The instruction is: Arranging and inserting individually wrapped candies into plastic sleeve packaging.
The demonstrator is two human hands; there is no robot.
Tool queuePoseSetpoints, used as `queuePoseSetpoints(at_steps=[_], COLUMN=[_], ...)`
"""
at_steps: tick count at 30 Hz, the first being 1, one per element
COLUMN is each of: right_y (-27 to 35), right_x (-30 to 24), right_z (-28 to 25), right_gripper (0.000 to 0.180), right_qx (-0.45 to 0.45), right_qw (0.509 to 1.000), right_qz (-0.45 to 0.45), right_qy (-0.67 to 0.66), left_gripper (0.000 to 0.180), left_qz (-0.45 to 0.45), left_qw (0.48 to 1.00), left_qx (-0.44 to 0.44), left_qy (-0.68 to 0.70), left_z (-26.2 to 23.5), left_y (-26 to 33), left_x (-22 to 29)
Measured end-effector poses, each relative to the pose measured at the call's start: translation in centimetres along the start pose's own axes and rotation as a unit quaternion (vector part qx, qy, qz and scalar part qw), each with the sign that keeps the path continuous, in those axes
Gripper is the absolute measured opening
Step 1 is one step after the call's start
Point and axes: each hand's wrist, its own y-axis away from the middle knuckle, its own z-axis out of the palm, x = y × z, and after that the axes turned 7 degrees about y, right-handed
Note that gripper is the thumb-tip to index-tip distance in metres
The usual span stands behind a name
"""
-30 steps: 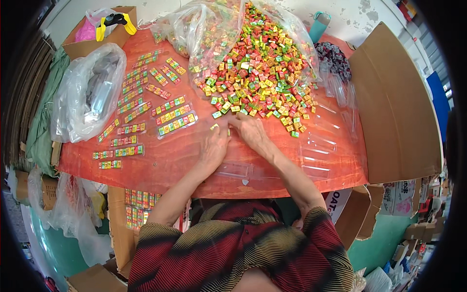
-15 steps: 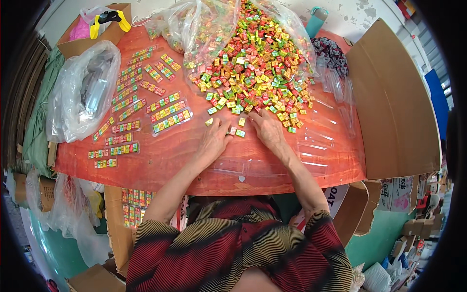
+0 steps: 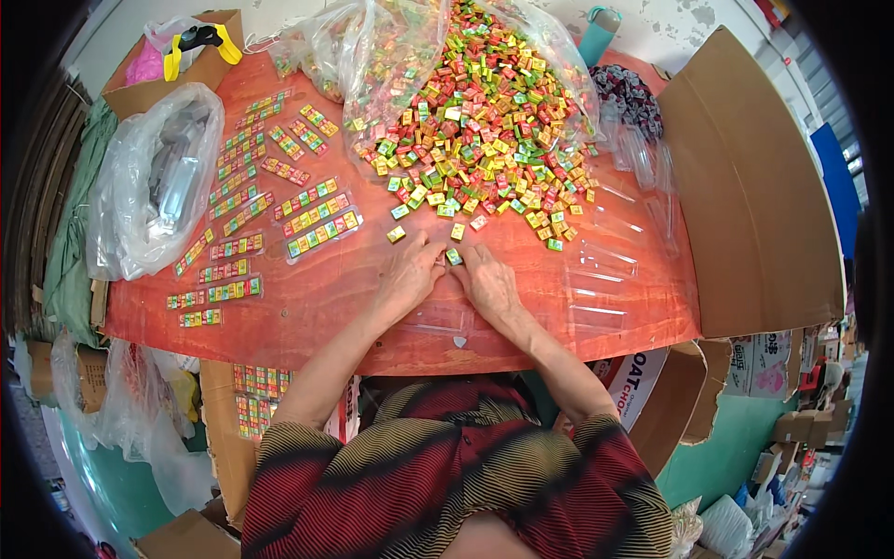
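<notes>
Close together on the red table (image 3: pixel 345 307), both my hands work just in front of a heap of small wrapped blocks (image 3: pixel 503 130) in red, yellow and green. My left hand (image 3: pixel 408 278) has its fingers curled and pinched at a pale small block, mostly hidden by the fingertips. Between the two hands sits a green-and-yellow small block (image 3: pixel 453 257); the fingertips of my right hand (image 3: pixel 491 284) close against it. A few loose yellow blocks (image 3: pixel 397 234) lie just beyond my fingers.
Filled clear strips (image 3: pixel 321 232) of blocks lie in rows at the left, beside a clear plastic bag (image 3: pixel 158 186). Clear empty trays (image 3: pixel 601 279) lie at the right, near a tall cardboard panel (image 3: pixel 754 186). A teal bottle (image 3: pixel 599 37) stands at the back.
My right hand has drawn back from the heap's edge toward my left hand. The blocks by my left fingers are now gathered between both hands. The view has shifted slightly.
</notes>
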Motion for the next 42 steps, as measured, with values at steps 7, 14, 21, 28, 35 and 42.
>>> queuePoseSetpoints(at_steps=[7, 14, 21, 28, 35, 42], right_y=[-2.9, -3.5, -2.1, -4.8, -2.4, -1.5], right_x=[2.0, 3.1, 1.8, 1.3, 1.6, 2.1], right_z=[-1.6, -0.9, -2.6, -0.2, -2.6, -2.9], right_gripper=[0.018, 0.015, 0.018, 0.010, 0.020, 0.042], right_qx=[0.070, 0.064, 0.032, 0.054, 0.095, -0.029], right_qw=[0.997, 0.998, 0.991, 0.993, 0.977, 0.990], right_qz=[-0.007, 0.002, -0.068, -0.104, -0.192, -0.082], right_qy=[-0.039, 0.014, -0.107, -0.032, 0.010, -0.115], left_gripper=[0.038, 0.033, 0.030, 0.030, 0.038, 0.042], left_qz=[0.009, 0.054, 0.037, 0.026, 0.058, 0.050], left_qw=[0.997, 0.992, 0.994, 0.994, 0.995, 0.998], left_qx=[0.077, 0.115, 0.103, 0.104, 0.078, 0.033], left_qy=[0.026, 0.015, 0.003, -0.015, -0.016, 0.003], left_z=[1.2, 2.6, 1.5, 0.8, 0.2, 0.5], left_y=[0.2, -0.6, -0.1, -0.3, -0.3, -1.5], left_x=[0.7, 0.1, 0.1, -1.0, -1.2, 0.2])
